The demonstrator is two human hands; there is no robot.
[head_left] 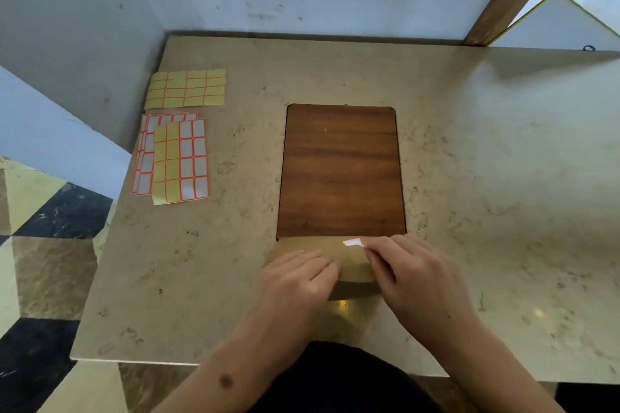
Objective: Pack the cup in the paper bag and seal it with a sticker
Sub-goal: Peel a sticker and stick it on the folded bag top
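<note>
At the near edge of the marble-patterned table lies the brown paper bag, its far end touching the near edge of a wooden board. The left hand presses flat on the bag with straight fingers. The right hand pinches a small white sticker with a red border at the bag's far edge. No cup can be seen. Far to the left lie sticker sheets, with a yellow sheet beyond them. No writing is legible anywhere.
</note>
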